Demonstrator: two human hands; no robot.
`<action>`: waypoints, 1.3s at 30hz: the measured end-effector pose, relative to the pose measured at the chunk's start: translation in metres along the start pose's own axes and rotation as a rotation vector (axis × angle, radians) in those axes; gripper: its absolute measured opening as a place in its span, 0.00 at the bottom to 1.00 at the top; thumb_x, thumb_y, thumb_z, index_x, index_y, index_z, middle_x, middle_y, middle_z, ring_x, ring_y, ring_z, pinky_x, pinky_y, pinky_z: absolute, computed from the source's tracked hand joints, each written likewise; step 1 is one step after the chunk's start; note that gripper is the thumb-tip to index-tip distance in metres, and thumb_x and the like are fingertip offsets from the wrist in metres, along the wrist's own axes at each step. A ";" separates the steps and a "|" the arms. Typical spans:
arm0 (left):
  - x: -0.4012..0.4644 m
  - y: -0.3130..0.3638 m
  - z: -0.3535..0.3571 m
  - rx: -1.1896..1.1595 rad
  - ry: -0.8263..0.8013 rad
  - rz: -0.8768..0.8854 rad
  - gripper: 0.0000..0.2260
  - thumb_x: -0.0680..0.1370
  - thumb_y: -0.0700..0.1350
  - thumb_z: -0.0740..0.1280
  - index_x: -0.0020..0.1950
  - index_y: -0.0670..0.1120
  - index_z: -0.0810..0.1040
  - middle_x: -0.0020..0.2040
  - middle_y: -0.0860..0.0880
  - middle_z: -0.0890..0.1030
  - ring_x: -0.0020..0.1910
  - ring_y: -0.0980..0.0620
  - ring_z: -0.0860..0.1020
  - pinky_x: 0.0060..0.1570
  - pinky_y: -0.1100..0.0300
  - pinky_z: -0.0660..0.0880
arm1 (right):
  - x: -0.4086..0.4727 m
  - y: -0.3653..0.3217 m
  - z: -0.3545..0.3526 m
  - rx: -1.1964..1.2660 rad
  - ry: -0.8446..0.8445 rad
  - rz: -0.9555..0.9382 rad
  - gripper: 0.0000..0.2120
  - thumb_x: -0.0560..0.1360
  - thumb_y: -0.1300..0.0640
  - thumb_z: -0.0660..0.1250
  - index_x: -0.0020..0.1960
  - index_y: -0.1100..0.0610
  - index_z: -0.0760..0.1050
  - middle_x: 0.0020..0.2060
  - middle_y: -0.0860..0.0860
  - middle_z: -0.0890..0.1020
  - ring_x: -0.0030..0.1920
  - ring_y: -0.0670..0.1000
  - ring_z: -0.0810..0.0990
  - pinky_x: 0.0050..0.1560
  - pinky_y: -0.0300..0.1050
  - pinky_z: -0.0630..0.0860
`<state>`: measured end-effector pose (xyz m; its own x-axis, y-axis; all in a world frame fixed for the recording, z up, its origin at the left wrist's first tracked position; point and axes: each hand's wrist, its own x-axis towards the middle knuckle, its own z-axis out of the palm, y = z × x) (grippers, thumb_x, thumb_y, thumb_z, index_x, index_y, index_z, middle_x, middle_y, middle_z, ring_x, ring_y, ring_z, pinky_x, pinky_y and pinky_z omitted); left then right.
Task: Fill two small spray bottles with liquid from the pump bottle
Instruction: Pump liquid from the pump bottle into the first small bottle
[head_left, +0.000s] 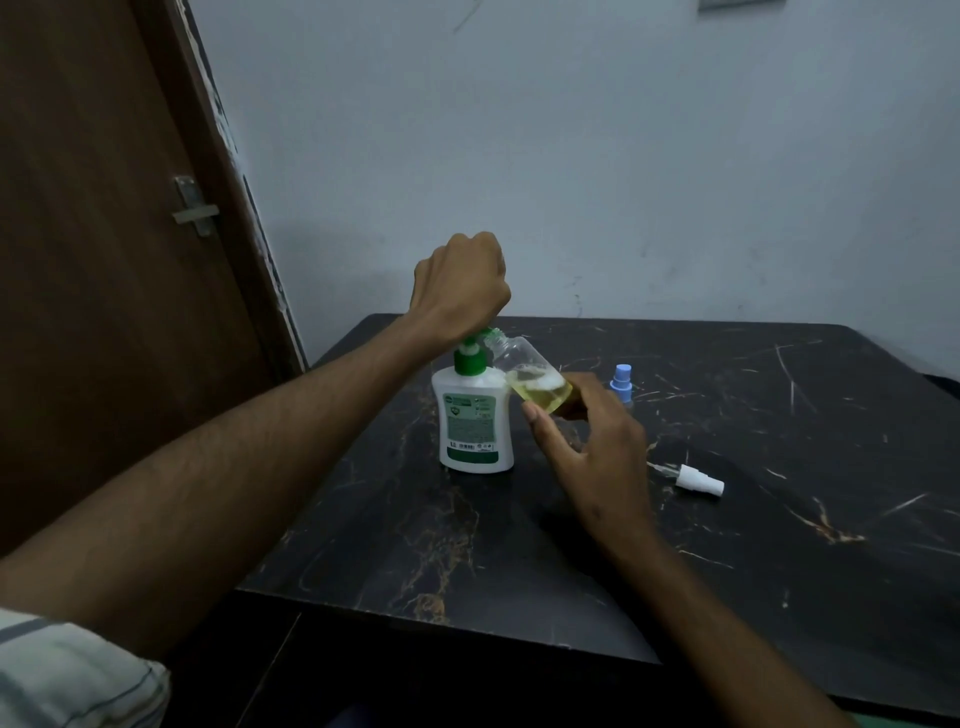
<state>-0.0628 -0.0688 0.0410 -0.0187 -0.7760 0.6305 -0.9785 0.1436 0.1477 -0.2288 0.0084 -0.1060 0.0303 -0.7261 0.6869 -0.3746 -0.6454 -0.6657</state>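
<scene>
Black marbled worktop nearest us. Right hand pinches the base of one clear spray bottle, partly filled yellow, its long axis tilted up-left so the neck meets the green spout. One loose white sprayer head lies right of that grip. One pump bottle stands upright just left; left hand fisted, pressing its pump. Farthest, one blue-capped bottle. We judge filling is underway.

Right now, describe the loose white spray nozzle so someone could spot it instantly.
On the black marble-patterned table, look right of the white pump bottle with the green pump, past the right hand. The white spray nozzle lies flat on its side, unlike the upright blue cap behind it.
</scene>
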 end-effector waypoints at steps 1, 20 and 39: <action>-0.001 0.000 0.000 0.001 0.000 -0.003 0.08 0.65 0.35 0.60 0.30 0.46 0.66 0.28 0.49 0.68 0.29 0.46 0.70 0.32 0.53 0.69 | 0.000 0.000 0.000 0.003 0.002 -0.002 0.15 0.79 0.41 0.68 0.59 0.50 0.78 0.50 0.42 0.81 0.51 0.41 0.79 0.50 0.34 0.76; -0.001 0.004 -0.008 -0.001 -0.003 0.033 0.12 0.66 0.33 0.60 0.29 0.48 0.64 0.28 0.51 0.66 0.28 0.49 0.68 0.31 0.57 0.65 | 0.000 -0.001 -0.001 0.003 -0.006 0.016 0.17 0.79 0.39 0.67 0.60 0.50 0.78 0.50 0.43 0.81 0.52 0.41 0.79 0.50 0.32 0.74; -0.003 0.007 -0.011 0.030 -0.038 0.012 0.08 0.69 0.35 0.62 0.33 0.46 0.70 0.32 0.49 0.72 0.34 0.44 0.73 0.35 0.53 0.67 | -0.001 -0.001 0.000 0.005 0.005 -0.010 0.13 0.80 0.42 0.69 0.59 0.48 0.77 0.49 0.41 0.80 0.51 0.42 0.79 0.50 0.38 0.77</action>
<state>-0.0669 -0.0587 0.0481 -0.0373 -0.7974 0.6023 -0.9840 0.1345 0.1170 -0.2289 0.0096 -0.1060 0.0288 -0.7185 0.6949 -0.3697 -0.6535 -0.6605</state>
